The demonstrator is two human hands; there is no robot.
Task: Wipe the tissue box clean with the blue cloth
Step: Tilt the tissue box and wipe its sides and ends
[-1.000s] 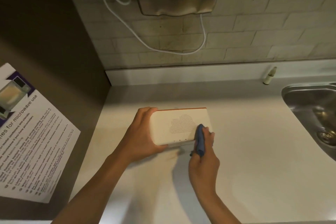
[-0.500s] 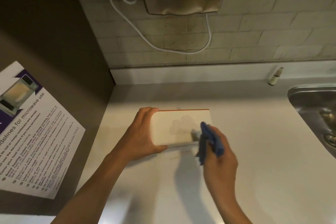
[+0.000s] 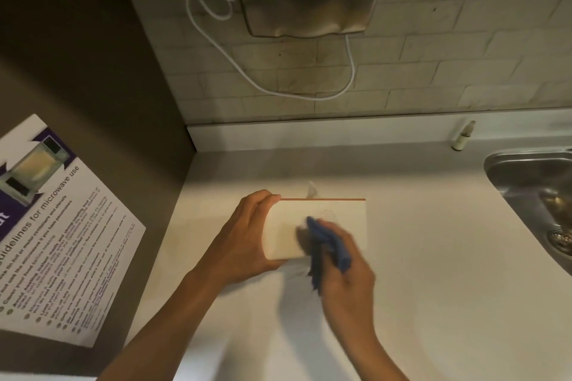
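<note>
On the pale desk [image 3: 433, 288] my left hand [image 3: 244, 241] gripped the box [image 3: 349, 226] at its left end while my right hand [image 3: 346, 275] pinched the cloth [image 3: 325, 241], mid-wipe on its near face; the remaining sides probably came next.

blue cloth [image 3: 325, 241] slid leftward (blurred)

Shared kitchenette: steel sink [image 3: 532, 176], tiled wall [image 3: 464, 49], microwave-use notice [image 3: 58, 232].
</note>
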